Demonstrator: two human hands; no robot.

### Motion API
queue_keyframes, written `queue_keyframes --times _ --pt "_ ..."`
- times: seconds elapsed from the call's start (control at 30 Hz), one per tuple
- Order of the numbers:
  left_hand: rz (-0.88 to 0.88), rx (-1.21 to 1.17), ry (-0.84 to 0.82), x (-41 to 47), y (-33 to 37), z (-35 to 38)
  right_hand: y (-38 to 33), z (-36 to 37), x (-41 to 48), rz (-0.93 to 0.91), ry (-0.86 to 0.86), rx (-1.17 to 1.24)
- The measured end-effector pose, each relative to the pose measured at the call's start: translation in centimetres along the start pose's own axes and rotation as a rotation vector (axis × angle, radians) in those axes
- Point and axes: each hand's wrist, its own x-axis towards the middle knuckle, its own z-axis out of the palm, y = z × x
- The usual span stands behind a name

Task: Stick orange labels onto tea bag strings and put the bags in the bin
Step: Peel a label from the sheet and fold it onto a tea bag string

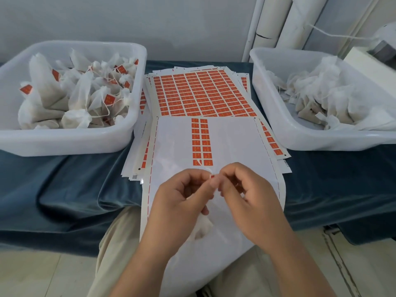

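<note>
Label print illegible; left hand, right hand pinching it.

tea bag blurred, label mostly hidden

The left hand and right hand meet fingertip to fingertip above the near end of a label sheet, pinching a label between them, with a tea bag just below the left hand. Beyond the hands, a stack of sheets lies partly under that sheet. The left bin, holding bags, stands on the table well to the left of the left hand; the right bin, also holding bags, stands well to the right of the right hand.
</note>
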Motion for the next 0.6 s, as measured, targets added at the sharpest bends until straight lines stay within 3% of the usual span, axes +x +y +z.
queue_keyframes --times 0.23,0.33,0.47,0.6 --pt "-0.043 -0.139 -0.054 0.2 0.2 -0.5 0.3 0.9 0.0 -0.105 -0.021 0.156" --pt "-0.037 -0.056 0.015 0.8 0.8 -1.1 0.9 0.7 1.5 -0.018 0.006 0.114" --pt "0.069 0.076 0.126 2.6 4.3 -3.7 2.5 0.3 4.0 0.15 -0.104 0.027" --pt "0.213 0.192 0.311 6.8 9.7 -7.2 2.9 0.6 4.3 0.148 -0.149 -0.032"
